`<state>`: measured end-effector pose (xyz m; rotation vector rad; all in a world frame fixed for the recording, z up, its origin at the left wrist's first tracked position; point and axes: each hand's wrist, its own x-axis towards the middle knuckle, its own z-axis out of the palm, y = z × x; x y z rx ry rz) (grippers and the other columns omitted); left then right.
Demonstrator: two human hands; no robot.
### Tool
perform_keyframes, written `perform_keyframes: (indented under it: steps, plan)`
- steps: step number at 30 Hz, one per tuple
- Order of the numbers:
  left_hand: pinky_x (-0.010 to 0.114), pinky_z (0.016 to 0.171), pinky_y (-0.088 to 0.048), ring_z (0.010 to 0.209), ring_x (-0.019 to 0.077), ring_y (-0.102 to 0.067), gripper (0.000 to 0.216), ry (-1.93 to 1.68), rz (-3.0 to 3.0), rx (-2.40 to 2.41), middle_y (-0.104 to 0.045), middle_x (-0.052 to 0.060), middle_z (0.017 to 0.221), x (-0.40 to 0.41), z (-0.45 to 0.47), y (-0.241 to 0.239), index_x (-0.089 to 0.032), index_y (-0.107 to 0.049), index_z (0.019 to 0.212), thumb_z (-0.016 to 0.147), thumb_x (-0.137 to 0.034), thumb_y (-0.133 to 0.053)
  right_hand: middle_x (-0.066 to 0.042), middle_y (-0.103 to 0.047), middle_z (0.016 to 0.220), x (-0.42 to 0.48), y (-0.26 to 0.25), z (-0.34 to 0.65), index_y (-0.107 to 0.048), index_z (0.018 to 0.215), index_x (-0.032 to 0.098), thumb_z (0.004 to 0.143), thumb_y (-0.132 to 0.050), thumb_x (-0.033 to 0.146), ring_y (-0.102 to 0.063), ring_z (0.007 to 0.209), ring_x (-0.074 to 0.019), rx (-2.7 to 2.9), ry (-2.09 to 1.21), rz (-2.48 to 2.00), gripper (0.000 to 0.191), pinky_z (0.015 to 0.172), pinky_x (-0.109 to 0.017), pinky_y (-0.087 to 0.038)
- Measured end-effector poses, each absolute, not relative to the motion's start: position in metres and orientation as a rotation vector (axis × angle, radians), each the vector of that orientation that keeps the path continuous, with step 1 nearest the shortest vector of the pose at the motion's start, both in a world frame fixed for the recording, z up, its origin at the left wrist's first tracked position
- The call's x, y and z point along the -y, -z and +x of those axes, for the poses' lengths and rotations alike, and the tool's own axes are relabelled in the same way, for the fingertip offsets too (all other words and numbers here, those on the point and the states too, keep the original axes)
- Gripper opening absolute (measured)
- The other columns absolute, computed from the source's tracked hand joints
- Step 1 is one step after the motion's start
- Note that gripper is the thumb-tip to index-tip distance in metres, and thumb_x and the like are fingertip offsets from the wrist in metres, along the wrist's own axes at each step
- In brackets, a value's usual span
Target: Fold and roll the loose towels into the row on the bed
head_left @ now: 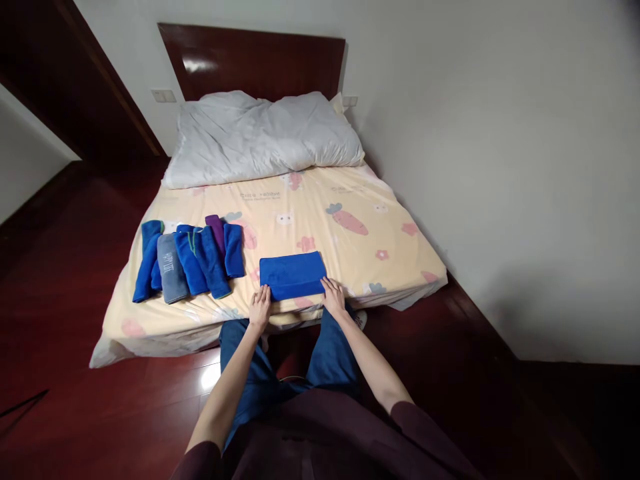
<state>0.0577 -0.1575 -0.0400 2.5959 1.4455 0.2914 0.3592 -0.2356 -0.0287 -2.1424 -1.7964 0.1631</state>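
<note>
A blue towel (291, 274), folded into a rectangle, lies near the foot edge of the bed (320, 220). My left hand (260, 306) rests at the towel's near left corner, fingers stretched toward it. My right hand (333, 297) touches the near right corner, fingers also extended flat. Neither hand lifts the towel. To the left lies a row of several folded cloths (189, 259), mostly blue, one grey and one purple.
The bed has a pale yellow sheet with carrot prints, a white pillow (260, 137) at its head and a dark wooden headboard (255, 61). A white wall (500, 167) runs along the right side. Dark red wooden floor (60, 320) surrounds the bed.
</note>
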Motion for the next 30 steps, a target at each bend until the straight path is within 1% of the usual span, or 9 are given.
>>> perform_keyframes:
  steps: [3,6,10,13,17,22,24,27,30]
  plan:
    - [0.051,0.117,-0.033,0.148,0.0310,-0.037,0.063,-0.245,2.583,-1.477,-0.038,0.019,0.158,0.156,0.061,0.034,-0.006,-0.043,0.151,0.089,-0.003,-0.031,-0.006,-0.051,0.153,0.231,0.027,0.359,-0.054,0.145,0.019,0.084,-0.046,0.003,-0.046,0.140,-0.0243,1.792,-0.186,-2.190,0.064,0.112,-0.043,-0.039]
    - [0.050,0.115,-0.035,0.146,0.0300,-0.039,0.063,-0.214,2.584,-1.477,-0.041,0.018,0.156,0.152,0.061,0.030,-0.008,-0.046,0.150,0.090,-0.002,-0.029,-0.006,-0.053,0.151,0.227,0.026,0.360,-0.056,0.143,0.021,0.085,-0.041,-0.001,-0.050,0.137,-0.0226,1.767,-0.196,-2.215,0.064,0.109,-0.041,-0.040]
    - [0.049,0.114,-0.036,0.144,0.0287,-0.043,0.066,-0.234,2.615,-1.433,-0.045,0.016,0.154,0.153,0.048,0.033,-0.013,-0.049,0.148,0.086,0.000,-0.033,-0.005,-0.058,0.146,0.234,0.028,0.365,-0.061,0.138,0.022,0.085,-0.040,-0.002,-0.053,0.132,-0.0219,1.752,-0.178,-2.183,0.062,0.107,-0.039,-0.041]
    - [0.050,0.113,-0.037,0.142,0.0291,-0.045,0.067,-0.315,2.621,-1.375,-0.048,0.016,0.152,0.162,0.038,0.041,-0.014,-0.051,0.147,0.083,-0.001,-0.038,-0.006,-0.061,0.143,0.251,0.035,0.365,-0.063,0.137,0.022,0.086,-0.040,0.000,-0.056,0.129,-0.0231,1.768,-0.151,-2.104,0.059,0.105,-0.041,-0.042]
    - [0.050,0.111,-0.041,0.141,0.0292,-0.047,0.064,-0.456,2.539,-1.350,-0.052,0.015,0.150,0.170,0.035,0.047,-0.016,-0.055,0.142,0.082,-0.002,-0.039,-0.007,-0.063,0.141,0.267,0.042,0.360,-0.062,0.136,0.021,0.087,-0.039,0.001,-0.056,0.127,-0.0243,1.691,-0.139,-2.045,0.059,0.104,-0.045,-0.042]
    - [0.049,0.109,-0.046,0.130,0.0279,-0.056,0.067,-0.693,2.239,-1.347,-0.065,0.011,0.136,0.160,0.034,0.050,-0.020,-0.061,0.134,0.071,-0.004,-0.047,-0.008,-0.067,0.132,0.263,0.046,0.363,-0.061,0.136,0.020,0.079,-0.041,0.000,-0.056,0.125,-0.0249,1.557,-0.212,-1.975,0.063,0.108,-0.046,-0.042]
    - [0.047,0.108,-0.047,0.124,0.0269,-0.059,0.059,-0.826,2.063,-1.312,-0.067,0.012,0.129,0.156,0.030,0.054,-0.020,-0.064,0.129,0.074,-0.009,-0.048,-0.009,-0.068,0.129,0.262,0.048,0.366,-0.061,0.134,0.018,0.079,-0.041,0.001,-0.057,0.124,-0.0249,1.506,-0.237,-1.901,0.061,0.110,-0.046,-0.042]
    - [0.047,0.101,-0.052,0.112,0.0272,-0.064,0.039,-0.942,1.825,-1.346,-0.070,0.012,0.118,0.154,0.023,0.061,-0.019,-0.067,0.119,0.086,-0.027,-0.049,-0.011,-0.068,0.125,0.262,0.054,0.368,-0.061,0.129,0.018,0.088,-0.042,0.010,-0.059,0.120,-0.0255,1.418,-0.246,-1.834,0.046,0.107,-0.045,-0.046]
    - [0.049,0.094,-0.054,0.101,0.0283,-0.066,0.039,-0.963,1.741,-1.420,-0.070,0.013,0.106,0.154,0.020,0.067,-0.017,-0.066,0.112,0.090,-0.044,-0.049,-0.014,-0.069,0.117,0.263,0.059,0.368,-0.063,0.123,0.017,0.097,-0.044,0.026,-0.062,0.113,-0.0266,1.334,-0.226,-1.841,0.033,0.101,-0.043,-0.050]
